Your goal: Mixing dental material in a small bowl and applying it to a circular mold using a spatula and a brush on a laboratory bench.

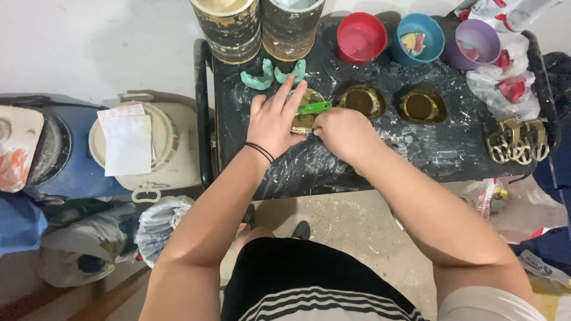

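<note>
A single head-worn camera looks steeply down from above the person's chest, close enough that both forearms fill the lower half of the frame. It faces forward over the black, powder-smeared table [416, 148] in the upper middle, with grey concrete floor [351, 226] below and white wall at upper left.

A black, powder-streaked work table [416, 151] is carrying three brass rings [420, 106] in a row. Behind the rings, three bowls [361, 37] and two teal dental impressions [257, 79] are lying; right of them, brass clamps [516, 141] are resting.
</note>
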